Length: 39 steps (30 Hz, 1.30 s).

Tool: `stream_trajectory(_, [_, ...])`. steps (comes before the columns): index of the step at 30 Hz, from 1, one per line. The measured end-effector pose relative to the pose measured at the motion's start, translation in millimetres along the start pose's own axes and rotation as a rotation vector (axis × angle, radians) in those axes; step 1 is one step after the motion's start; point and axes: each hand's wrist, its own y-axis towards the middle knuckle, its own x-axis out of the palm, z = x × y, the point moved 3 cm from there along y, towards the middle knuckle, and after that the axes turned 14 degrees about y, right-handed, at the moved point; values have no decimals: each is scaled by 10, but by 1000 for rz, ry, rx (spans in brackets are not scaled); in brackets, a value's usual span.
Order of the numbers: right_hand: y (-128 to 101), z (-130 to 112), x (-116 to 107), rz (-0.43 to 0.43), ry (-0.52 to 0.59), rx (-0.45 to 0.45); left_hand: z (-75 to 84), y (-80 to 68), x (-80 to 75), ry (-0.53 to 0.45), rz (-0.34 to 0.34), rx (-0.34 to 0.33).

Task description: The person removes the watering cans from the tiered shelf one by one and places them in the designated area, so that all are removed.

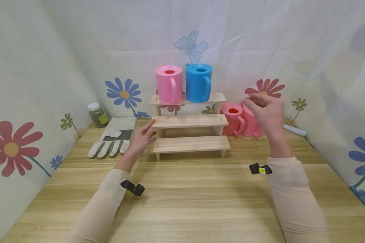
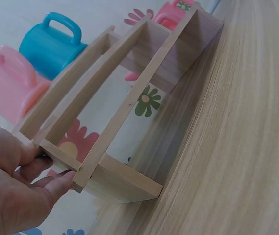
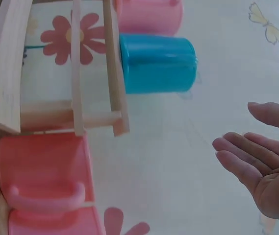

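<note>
A three-step wooden shelf [image 1: 190, 120] [image 2: 129, 98] [image 3: 12, 63] stands mid-table. On its top step sit a pink watering can [image 1: 168, 84] [image 2: 9, 81] and a blue one [image 1: 198, 82] [image 2: 51, 44] [image 3: 156, 63]. Two more pink cans [image 1: 232, 118] [image 3: 41, 171] stand on the table just right of the shelf. My left hand [image 1: 143, 136] [image 2: 12, 191] grips the left end of the shelf at the middle step, thumb and fingers around the side board. My right hand [image 1: 266, 111] [image 3: 262, 166] hovers above the two pink cans, fingers relaxed and holding nothing.
A work glove [image 1: 114, 136] lies left of the shelf, with a small lidded jar [image 1: 98, 115] behind it. A white roll [image 1: 295, 130] lies at the far right by the flowered curtain. The wooden table [image 1: 182, 202] stretches bare toward me.
</note>
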Motion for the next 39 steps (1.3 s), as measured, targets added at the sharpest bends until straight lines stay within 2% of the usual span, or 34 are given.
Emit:
stream_trajectory(5, [-6, 2, 227, -54, 20, -36, 5, 7, 2, -10, -2, 9])
stream_trajectory(12, [152, -33, 657, -138, 12, 19, -13, 5, 11, -22, -1, 16])
stream_trajectory(21, [413, -116, 1112, -157, -36, 14, -37, 0, -2, -23, 6, 3])
stream_trajectory(30, [644, -122, 1286, -154, -81, 23, -23, 5, -1, -29, 3, 0])
stream_trajectory(39, [713, -90, 1317, -135, -74, 110, -25, 14, -10, -31, 9, -5])
